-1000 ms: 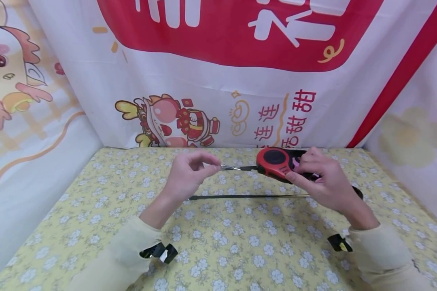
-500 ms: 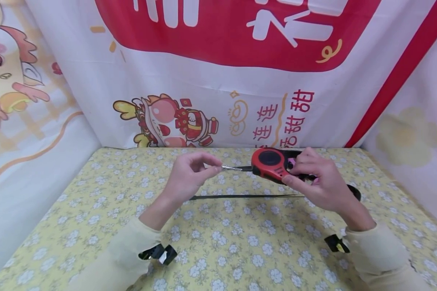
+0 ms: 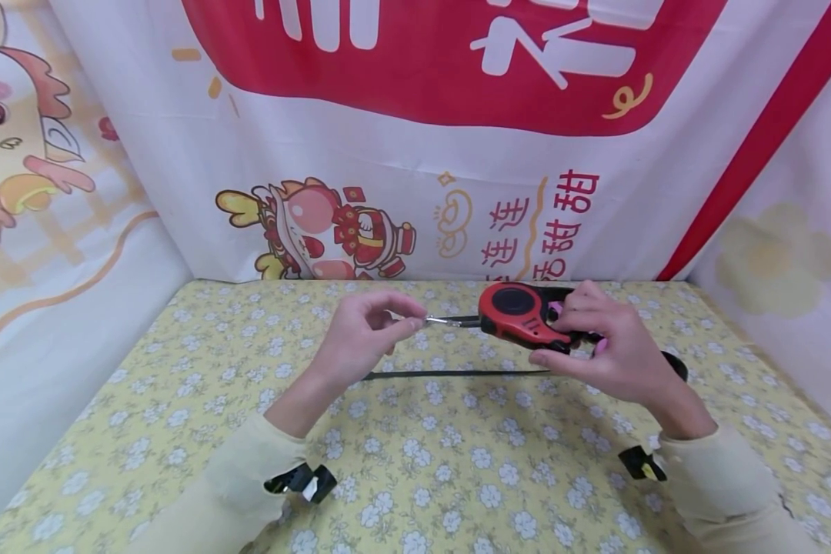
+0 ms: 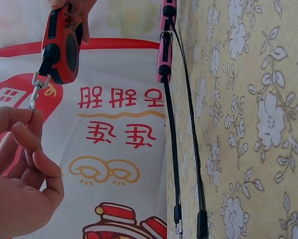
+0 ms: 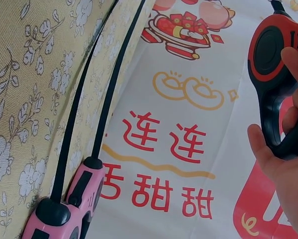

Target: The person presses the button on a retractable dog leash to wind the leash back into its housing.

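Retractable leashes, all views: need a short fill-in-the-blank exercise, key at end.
1. The left hand pinches a clip made of ____.
2. The right hand grips a retractable leash colored black and ____.
3. The pink leashes on the floral tablecloth number ____.
4. Their straps are colored ____.

Missing words: metal; red; two; black.

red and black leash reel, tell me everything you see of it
The red and black leash reel looks plastic, with a round black disc on its red casing and a looped black handle. The right hand grips the handle, holding it above the table. From its nose, a black strap ends in a metal clip, pinched by the left hand.
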Demonstrator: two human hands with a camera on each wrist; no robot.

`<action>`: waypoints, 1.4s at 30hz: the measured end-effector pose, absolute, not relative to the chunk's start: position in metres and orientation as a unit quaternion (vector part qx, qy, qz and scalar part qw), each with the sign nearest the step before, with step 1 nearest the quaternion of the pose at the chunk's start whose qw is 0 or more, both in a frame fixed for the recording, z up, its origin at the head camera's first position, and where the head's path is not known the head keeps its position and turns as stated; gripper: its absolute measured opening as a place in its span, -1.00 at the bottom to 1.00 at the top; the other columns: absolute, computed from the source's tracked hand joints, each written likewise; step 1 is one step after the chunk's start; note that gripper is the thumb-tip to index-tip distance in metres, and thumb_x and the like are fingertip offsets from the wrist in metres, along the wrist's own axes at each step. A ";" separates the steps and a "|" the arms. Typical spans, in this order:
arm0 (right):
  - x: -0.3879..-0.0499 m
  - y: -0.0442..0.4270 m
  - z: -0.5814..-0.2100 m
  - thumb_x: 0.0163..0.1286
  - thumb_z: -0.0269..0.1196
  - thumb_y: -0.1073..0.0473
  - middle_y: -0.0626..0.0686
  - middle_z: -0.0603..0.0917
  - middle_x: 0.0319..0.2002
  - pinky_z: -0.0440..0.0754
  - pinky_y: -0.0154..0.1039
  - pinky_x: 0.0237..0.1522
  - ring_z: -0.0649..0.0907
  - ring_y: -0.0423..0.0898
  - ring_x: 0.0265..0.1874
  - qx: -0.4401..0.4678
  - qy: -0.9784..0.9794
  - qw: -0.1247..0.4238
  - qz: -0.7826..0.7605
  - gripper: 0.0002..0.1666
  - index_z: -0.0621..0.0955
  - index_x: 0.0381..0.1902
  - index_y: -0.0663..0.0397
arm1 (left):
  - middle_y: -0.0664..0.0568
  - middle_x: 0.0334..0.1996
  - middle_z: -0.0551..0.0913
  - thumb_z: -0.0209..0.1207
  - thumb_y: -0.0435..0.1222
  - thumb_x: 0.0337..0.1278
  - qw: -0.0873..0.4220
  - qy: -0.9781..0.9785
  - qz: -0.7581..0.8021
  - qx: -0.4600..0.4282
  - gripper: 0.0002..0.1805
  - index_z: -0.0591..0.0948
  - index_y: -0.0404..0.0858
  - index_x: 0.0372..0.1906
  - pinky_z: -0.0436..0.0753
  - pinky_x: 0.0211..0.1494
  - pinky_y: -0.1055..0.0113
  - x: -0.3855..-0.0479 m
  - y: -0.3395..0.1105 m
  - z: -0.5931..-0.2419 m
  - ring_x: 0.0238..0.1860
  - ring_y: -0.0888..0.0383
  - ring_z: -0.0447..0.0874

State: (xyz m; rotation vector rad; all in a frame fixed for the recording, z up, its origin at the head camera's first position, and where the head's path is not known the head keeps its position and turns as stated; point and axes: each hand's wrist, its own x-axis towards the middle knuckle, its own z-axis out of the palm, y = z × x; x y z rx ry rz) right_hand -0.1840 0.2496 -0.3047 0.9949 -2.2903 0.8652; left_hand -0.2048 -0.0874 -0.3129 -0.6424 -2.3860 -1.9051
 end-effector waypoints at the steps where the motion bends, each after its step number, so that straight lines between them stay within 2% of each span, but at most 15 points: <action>1: -0.184 0.250 -0.305 -0.14 0.71 0.31 -0.23 0.51 -0.45 0.28 -0.30 -0.26 0.34 -0.24 -0.26 0.364 -0.840 0.247 0.318 -0.62 0.79 -0.38 -0.15 | -0.06 -0.02 0.76 0.33 -0.33 0.40 0.007 -0.765 -0.610 -0.207 -0.83 0.77 -0.27 -0.01 0.49 -0.46 0.47 -0.205 -0.087 -0.313 -0.52 0.26 0.47; 9: -0.182 0.251 -0.305 -0.09 0.70 0.27 -0.19 0.54 -0.44 0.27 -0.29 -0.26 0.35 -0.22 -0.25 0.356 -0.840 0.250 0.324 -0.66 0.80 -0.38 -0.14 | -0.03 -0.03 0.76 0.32 -0.29 0.42 -0.016 -0.769 -0.603 -0.211 -0.79 0.76 -0.28 0.03 0.58 -0.39 0.44 -0.205 -0.086 -0.314 -0.43 0.08 0.57; 16: -0.185 0.254 -0.305 -0.10 0.66 0.34 -0.24 0.57 -0.44 0.26 -0.29 -0.22 0.36 -0.21 -0.25 0.378 -0.828 0.265 0.318 -0.66 0.78 -0.41 -0.15 | -0.02 -0.02 0.75 0.33 -0.28 0.40 -0.032 -0.771 -0.600 -0.209 -0.80 0.75 -0.21 0.04 0.56 -0.39 0.44 -0.204 -0.082 -0.317 -0.44 0.19 0.54; 22: -0.185 0.256 -0.304 -0.10 0.66 0.30 -0.20 0.60 -0.43 0.26 -0.30 -0.22 0.37 -0.21 -0.24 0.375 -0.831 0.276 0.306 -0.69 0.80 -0.40 -0.11 | -0.01 -0.02 0.76 0.33 -0.25 0.42 -0.039 -0.782 -0.587 -0.207 -0.80 0.75 -0.16 0.05 0.54 -0.43 0.43 -0.204 -0.081 -0.318 -0.46 0.18 0.53; 30: -0.182 0.256 -0.299 0.03 0.63 0.21 -0.17 0.64 -0.38 0.28 -0.34 -0.30 0.38 -0.23 -0.23 0.367 -0.837 0.277 0.296 -0.78 0.80 -0.36 -0.08 | -0.02 -0.05 0.78 0.34 -0.22 0.42 -0.034 -0.786 -0.582 -0.205 -0.80 0.75 -0.13 0.04 0.54 -0.44 0.39 -0.201 -0.085 -0.313 -0.45 0.17 0.54; 37: -0.179 0.257 -0.295 0.00 0.61 0.26 -0.14 0.66 -0.33 0.37 -0.37 -0.29 0.42 -0.26 -0.18 0.349 -0.852 0.276 0.277 -0.77 0.82 -0.34 -0.02 | 0.00 -0.01 0.76 0.40 -0.21 0.34 -0.042 -0.779 -0.586 -0.220 -0.77 0.76 -0.13 0.04 0.48 -0.47 0.43 -0.200 -0.080 -0.312 -0.48 0.21 0.50; 42: -0.176 0.263 -0.294 0.01 0.61 0.24 -0.14 0.67 -0.29 0.41 -0.37 -0.25 0.43 -0.27 -0.14 0.342 -0.863 0.269 0.257 -0.77 0.83 -0.32 -0.02 | 0.02 0.00 0.77 0.40 -0.21 0.33 -0.030 -0.785 -0.570 -0.242 -0.75 0.77 -0.11 0.05 0.62 -0.34 0.36 -0.197 -0.076 -0.314 -0.38 0.16 0.62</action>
